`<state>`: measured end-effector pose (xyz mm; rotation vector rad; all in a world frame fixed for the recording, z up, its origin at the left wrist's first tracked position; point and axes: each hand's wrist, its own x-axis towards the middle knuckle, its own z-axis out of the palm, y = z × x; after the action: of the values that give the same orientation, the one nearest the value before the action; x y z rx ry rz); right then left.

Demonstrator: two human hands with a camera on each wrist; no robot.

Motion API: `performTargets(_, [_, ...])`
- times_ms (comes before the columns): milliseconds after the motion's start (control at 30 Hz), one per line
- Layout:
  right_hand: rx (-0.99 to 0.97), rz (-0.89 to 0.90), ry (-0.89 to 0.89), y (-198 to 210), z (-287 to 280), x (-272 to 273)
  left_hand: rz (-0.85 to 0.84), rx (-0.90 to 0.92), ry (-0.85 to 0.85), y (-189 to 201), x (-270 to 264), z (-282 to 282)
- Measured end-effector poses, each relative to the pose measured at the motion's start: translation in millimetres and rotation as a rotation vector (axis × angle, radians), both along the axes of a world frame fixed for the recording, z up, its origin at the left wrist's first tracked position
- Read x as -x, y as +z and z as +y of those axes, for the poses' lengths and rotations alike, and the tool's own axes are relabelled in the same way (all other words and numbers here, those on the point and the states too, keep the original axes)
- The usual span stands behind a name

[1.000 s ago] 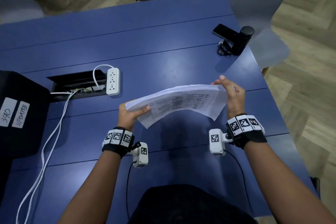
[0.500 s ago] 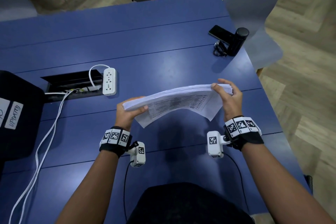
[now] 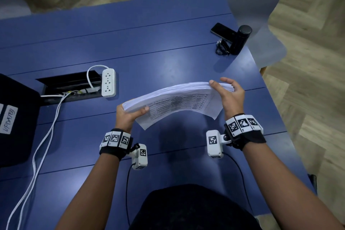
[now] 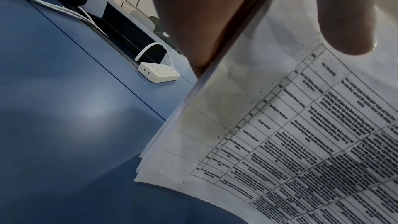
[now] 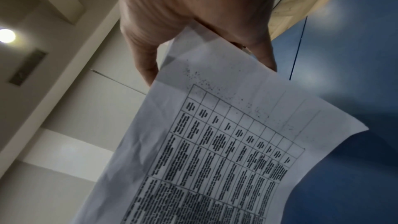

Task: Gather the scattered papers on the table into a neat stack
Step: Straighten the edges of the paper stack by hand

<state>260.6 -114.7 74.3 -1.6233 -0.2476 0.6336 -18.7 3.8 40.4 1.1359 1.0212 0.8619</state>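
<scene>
A thick stack of white papers [image 3: 177, 97] printed with tables hangs in the air above the blue table [image 3: 149, 43], bowed upward in the middle. My left hand [image 3: 128, 113] grips its left end, thumb on the printed near face. My right hand [image 3: 226, 92] grips the right end, fingers curled over the far edge. The near sheet droops below the rest. In the left wrist view the printed sheet [image 4: 301, 142] fills the right side under my thumb [image 4: 353, 28]. The right wrist view shows the same sheet [image 5: 226, 151] beneath my fingers [image 5: 146, 64].
A white power strip [image 3: 108, 82] lies beside an open cable hatch [image 3: 69, 86], with white cables [image 3: 44, 136] trailing toward the near left. A black box [image 3: 15, 117] sits at the left edge. A phone [image 3: 222, 31], a black bottle [image 3: 239, 40] and a grey chair [image 3: 261, 17] are far right.
The stack has tilted a little, its right end now higher. My right hand has closed further over the far edge. The left hand's hold is the same.
</scene>
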Motion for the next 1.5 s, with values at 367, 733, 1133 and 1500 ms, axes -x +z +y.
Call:
performTargets(367, [0.027, -0.024, 0.008, -3, -3, -4, 0.013, 0.022, -0.015, -12, 3, 3])
performTargets(733, [0.181, -0.231, 0.074, 5, 3, -5, 0.048, 0.016, -0.019, -8, 2, 4])
performTargets(1133, [0.256, -0.282, 0.255, 16, 6, -15, 0.087, 0.026, -0.042, -2, 3, 11])
performTargets(1500, [0.747, -1.216, 0.999, 73, 35, 8, 0.169, -0.072, -0.12, 37, -20, 16])
